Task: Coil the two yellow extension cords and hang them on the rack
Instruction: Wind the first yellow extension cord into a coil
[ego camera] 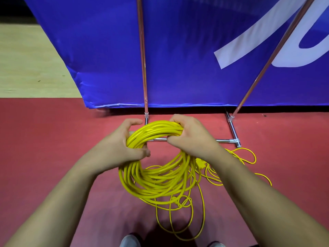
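On the red floor (53, 139), the bundled yellow extension-cord coil (156, 182) hangs from both hands. The left hand (122, 145) and right hand (190, 138) wrap their fingers round its top, and the chrome tube rack (233, 129) stands just beyond them.

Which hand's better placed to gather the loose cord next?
Likely right. The loose cord lies on the right side, nearer the right hand; the left hand grips the coil and can hold it.

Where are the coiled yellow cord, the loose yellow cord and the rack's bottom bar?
coiled yellow cord (151, 188): head view, lower loops.
loose yellow cord (255, 158): head view, rightmost loop.
rack's bottom bar (225, 140): head view, bare chrome stretch.
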A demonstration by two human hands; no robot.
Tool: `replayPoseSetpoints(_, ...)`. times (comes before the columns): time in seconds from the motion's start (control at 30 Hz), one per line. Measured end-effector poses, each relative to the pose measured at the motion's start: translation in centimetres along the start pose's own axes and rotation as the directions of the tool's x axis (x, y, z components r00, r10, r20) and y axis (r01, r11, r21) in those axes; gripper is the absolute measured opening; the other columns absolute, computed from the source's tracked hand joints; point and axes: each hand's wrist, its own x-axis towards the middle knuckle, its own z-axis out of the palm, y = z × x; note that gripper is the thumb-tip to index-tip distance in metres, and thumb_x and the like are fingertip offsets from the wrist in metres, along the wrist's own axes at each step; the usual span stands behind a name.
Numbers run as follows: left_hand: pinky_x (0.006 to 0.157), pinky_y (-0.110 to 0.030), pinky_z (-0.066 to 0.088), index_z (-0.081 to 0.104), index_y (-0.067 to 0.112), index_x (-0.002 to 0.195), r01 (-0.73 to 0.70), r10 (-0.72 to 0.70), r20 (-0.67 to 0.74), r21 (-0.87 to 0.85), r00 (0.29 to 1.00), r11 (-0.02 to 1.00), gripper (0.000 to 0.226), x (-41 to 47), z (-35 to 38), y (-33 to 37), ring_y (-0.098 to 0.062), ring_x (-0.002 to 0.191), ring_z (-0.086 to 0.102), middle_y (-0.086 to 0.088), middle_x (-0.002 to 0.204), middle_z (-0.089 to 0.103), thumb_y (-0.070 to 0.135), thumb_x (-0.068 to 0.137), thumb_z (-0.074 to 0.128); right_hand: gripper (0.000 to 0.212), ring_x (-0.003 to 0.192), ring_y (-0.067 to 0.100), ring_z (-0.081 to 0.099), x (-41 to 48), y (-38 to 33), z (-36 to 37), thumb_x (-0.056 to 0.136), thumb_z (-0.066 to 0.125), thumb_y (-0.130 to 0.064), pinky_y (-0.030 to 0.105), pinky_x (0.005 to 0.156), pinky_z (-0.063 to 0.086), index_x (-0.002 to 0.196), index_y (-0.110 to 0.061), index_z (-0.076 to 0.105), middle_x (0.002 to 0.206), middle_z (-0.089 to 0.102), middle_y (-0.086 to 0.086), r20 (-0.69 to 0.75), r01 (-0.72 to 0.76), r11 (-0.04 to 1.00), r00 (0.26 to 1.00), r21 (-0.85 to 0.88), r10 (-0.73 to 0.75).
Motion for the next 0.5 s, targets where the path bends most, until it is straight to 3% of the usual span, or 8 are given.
replayPoseSetpoints(0.07,0.057,-0.036,0.048,0.061,0.026,0.102,-0.010,0.011,-0.016,0.082,1.000,0.997,0.047,0.2,0.0,-0.2,-0.019,0.060,0.060,-0.010,0.076,0.070,0.037,0.059,0.076,0.022,0.058,0.016,0.049,-0.1,0.2,0.1,0.058,0.056,-0.041,0.042,0.057,0.048,0.073,-0.025,0.052,0.059,0.051,-0.005,0.004,0.013,1.000,1.000,-0.028,-0.013)
replayPoseSetpoints(0.13,0.053,-0.036,0.044,0.066,0.016,0.087,-0.003,0.004,-0.010,0.117,1.000,0.993,0.030,0.3,-0.1,-0.4,-0.016,0.056,0.053,-0.014,0.068,0.065,0.033,0.064,0.076,0.020,0.059,0.019,0.049,-0.2,0.3,0.2,0.059,0.056,-0.040,0.042,0.056,0.048,0.072,-0.027,0.051,0.058,0.050,-0.004,0.016,0.020,0.997,1.000,-0.071,-0.018)
replayPoseSetpoints(0.23,0.054,-0.042,0.044,0.068,0.013,0.082,0.031,-0.031,0.003,0.077,1.000,0.997,0.031,0.1,0.0,-0.6,-0.018,0.059,0.054,-0.016,0.072,0.064,0.034,0.059,0.071,0.021,0.057,0.016,0.047,-0.3,0.2,0.1,0.056,0.054,-0.044,0.038,0.055,0.046,0.071,-0.029,0.049,0.054,0.049,-0.005,0.048,0.021,0.993,0.999,-0.119,-0.016)
replayPoseSetpoints(0.33,0.058,-0.038,0.047,0.064,0.015,0.079,-0.013,0.010,0.028,0.090,1.000,0.996,0.029,0.2,0.2,-0.5,-0.023,0.061,0.059,0.002,0.073,0.066,0.034,0.057,0.066,0.025,0.055,0.013,0.048,-0.3,0.3,-0.2,0.055,0.055,-0.044,0.036,0.055,0.045,0.074,-0.028,0.052,0.055,0.052,-0.006,0.062,0.014,0.994,0.998,-0.111,-0.007)
replayPoseSetpoints(0.4,0.058,-0.036,0.050,0.065,0.018,0.086,-0.012,0.010,0.081,0.019,0.997,1.000,0.026,0.3,0.5,-0.2,-0.029,0.067,0.066,-0.005,0.077,0.074,0.027,0.062,0.068,0.022,0.054,0.011,0.048,-0.1,0.5,-0.6,0.056,0.058,-0.040,0.035,0.053,0.044,0.073,-0.028,0.053,0.056,0.053,-0.006,0.056,0.009,0.997,0.998,-0.080,-0.004)
replayPoseSetpoints(0.5,0.053,-0.031,0.048,0.064,0.014,0.081,0.028,-0.001,0.144,-0.189,0.990,0.982,0.013,0.3,1.0,0.3,-0.028,0.053,0.062,-0.015,0.059,0.067,0.016,0.070,0.071,0.016,0.054,0.009,0.045,-0.1,0.8,-0.9,0.060,0.062,-0.028,0.034,0.052,0.042,0.074,-0.022,0.056,0.058,0.052,-0.002,0.057,0.002,0.999,0.998,-0.036,0.001)
